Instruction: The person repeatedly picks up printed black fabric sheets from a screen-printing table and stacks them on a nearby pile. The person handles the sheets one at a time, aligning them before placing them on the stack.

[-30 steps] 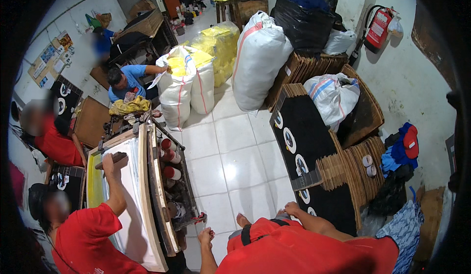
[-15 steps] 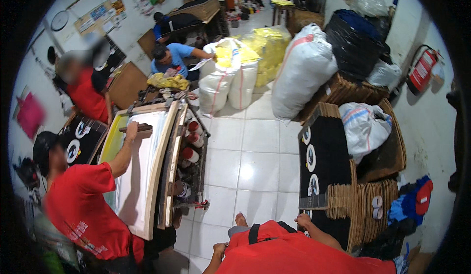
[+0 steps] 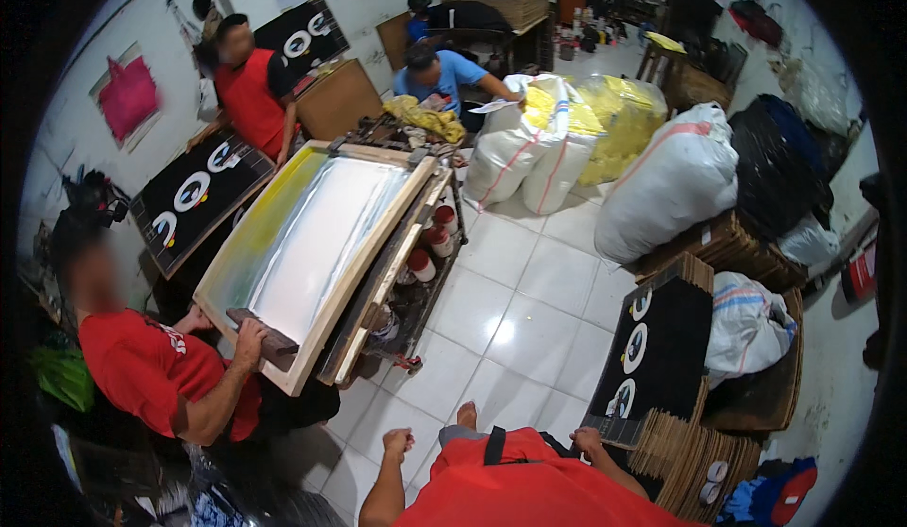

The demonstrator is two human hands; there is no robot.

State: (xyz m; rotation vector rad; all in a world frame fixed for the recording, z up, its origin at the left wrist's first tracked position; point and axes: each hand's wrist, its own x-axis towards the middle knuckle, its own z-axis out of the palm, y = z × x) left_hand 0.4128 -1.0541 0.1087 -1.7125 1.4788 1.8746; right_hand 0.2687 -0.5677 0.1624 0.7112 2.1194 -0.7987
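Observation:
My left hand (image 3: pixel 398 440) is held out in front of me over the tiled floor, its fingers curled and nothing showing in them. Beside the near corner of a black printed panel (image 3: pixel 652 346) is my right hand (image 3: pixel 588 440), also closed; whatever is inside its fingers is hidden. That panel bears white oval prints and lies on a stack of brown boards (image 3: pixel 682 450). To the left, a co-worker in a red shirt (image 3: pixel 156 362) grips a squeegee (image 3: pixel 263 331) at the near end of a wooden-framed printing screen (image 3: pixel 312 365), with white ink across its mesh.
Another black printed panel (image 3: pixel 194 187) stands beyond the screen, near a second person in red (image 3: pixel 253 93). A person in blue (image 3: pixel 444 78) sits by filled white sacks (image 3: pixel 515 144). Ink bottles (image 3: pixel 422 264) line a rack beside the screen. A large sack (image 3: pixel 671 182) stands at right.
The view has swung left. The co-worker has drawn the squeegee from the screen's far part to its near end. My left hand has moved outward, away from my body.

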